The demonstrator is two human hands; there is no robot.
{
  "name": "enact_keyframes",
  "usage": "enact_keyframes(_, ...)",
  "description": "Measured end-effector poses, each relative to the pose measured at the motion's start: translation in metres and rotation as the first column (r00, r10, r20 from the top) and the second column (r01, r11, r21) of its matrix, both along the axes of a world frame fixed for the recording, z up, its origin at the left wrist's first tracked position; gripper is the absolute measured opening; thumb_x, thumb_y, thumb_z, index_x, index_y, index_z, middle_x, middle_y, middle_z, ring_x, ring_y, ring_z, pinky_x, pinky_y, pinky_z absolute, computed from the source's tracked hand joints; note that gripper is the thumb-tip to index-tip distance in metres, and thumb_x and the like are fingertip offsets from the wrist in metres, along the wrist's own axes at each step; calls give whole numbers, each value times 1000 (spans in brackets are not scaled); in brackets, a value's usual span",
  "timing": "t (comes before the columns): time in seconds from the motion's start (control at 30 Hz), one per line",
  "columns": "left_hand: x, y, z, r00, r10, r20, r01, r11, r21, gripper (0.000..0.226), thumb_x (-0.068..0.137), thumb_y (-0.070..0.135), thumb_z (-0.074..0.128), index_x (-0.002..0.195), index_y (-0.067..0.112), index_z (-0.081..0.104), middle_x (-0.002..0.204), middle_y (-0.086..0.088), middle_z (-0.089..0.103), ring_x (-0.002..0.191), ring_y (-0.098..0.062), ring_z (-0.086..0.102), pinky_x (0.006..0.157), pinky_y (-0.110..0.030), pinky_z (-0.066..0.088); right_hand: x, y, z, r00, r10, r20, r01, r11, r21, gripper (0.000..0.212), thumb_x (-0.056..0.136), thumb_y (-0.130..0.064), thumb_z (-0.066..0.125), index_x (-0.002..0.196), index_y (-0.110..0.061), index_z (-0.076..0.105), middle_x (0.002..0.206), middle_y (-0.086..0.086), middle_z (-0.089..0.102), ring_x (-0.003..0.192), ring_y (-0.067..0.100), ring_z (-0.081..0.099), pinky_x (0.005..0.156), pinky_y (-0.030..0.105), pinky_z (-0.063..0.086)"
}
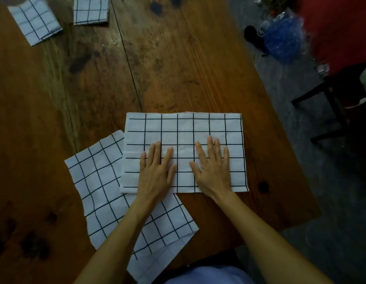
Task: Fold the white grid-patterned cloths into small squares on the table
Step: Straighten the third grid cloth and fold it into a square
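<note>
The rectangular fabric cloths [186,128] are white with a dark grid of thin lines. The worn wooden surface [178,68] is reddish-brown with dark stains. A crumpled plastic bag [282,39] on the floor is blue.

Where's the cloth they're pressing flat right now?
In the head view, the cloth lies near the table's right edge, under the left hand and right hand, overlapping a second cloth to its left.

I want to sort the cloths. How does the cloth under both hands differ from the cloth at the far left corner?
The cloth under the hands is a large rectangle lying square to the table edge; the far-left cloth is smaller and lies turned at an angle. The first is pressed by the left hand and right hand; the second lies untouched. Both are white with dark grid lines.
</note>
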State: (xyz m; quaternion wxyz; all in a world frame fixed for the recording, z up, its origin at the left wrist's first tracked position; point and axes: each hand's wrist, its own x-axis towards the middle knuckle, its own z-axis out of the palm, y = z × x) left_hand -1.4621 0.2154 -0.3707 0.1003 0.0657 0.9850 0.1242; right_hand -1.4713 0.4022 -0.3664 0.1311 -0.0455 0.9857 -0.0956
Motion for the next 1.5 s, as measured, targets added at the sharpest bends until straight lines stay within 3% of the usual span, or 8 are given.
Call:
enact_keyframes(0.23,1,1,-3,997,81,2,-81,995,-54,63,96,54,18,151,24,12,159,-9,-2,146,-21,-9,118,-43,-3,-1,1,-2,999,-8,-32,8,1000,-25,66,96,-57,23,153,-25,12,161,9,-2,148,24,-8,118,50,-3)
enact_keyframes(0.37,0,1,-5,996,86,-6,-86,995,-39,65,95,54,19,151,24,10,159,-8,-4,146,-21,-9,117,-45,-3,0,-16,-4,989,111,-101,-123,986,-117,61,97,-48,30,151,-22,21,160,9,9,149,25,1,119,49,3)
enact_keyframes(0.6,1,-10,-5,996,88,-9,-88,996,-34,69,92,61,20,151,27,11,160,-7,-1,146,-21,-7,118,-46,-3,10,38,-8,1000,10,-15,-10,1000,-26,63,97,-54,21,153,-29,7,161,5,-8,148,20,-13,119,38,-9)
enact_keyframes(0.77,2,-22,-5,992,126,-19,-126,992,-14,73,90,63,25,151,25,16,160,-8,1,147,-20,-5,118,-43,0,14,59,1,1000,-15,5,15,1000,11,66,94,-57,17,152,-28,2,161,7,-9,148,20,-13,119,43,-8)
enact_keyframes(0.9,1,-20,-6,993,115,-28,-116,992,-43,73,90,61,25,152,25,10,159,-8,-4,146,-20,-10,118,-44,-2,10,25,15,992,2,-125,-16,994,-111,72,90,-44,36,152,-15,15,161,13,4,149,25,-3,120,43,-5)
enact_keyframes(1.03,1,-19,-4,993,116,16,-115,992,-50,71,91,61,16,152,27,5,159,-8,-8,146,-19,-13,118,-45,-5,-3,-58,11,988,103,-117,-124,973,-193,59,95,-32,28,151,-13,20,159,17,11,149,28,1,120,44,0)
enact_keyframes(1.27,2,-11,5,987,159,-2,-159,986,-52,67,92,55,20,151,22,13,159,-13,0,146,-25,-6,117,-51,-3,-6,-13,-6,989,-98,-106,87,990,-110,55,100,-40,20,151,-20,20,160,11,10,148,24,-1,120,43,0)
enact_keyframes(1.5,-7,49,1,992,-129,0,129,991,34,57,99,46,16,151,23,10,159,-10,1,146,-21,-7,118,-42,-2,-5,-3,-8,992,-67,-104,61,996,-63,55,99,-41,18,152,-23,16,161,10,7,149,22,-2,120,40,-2)
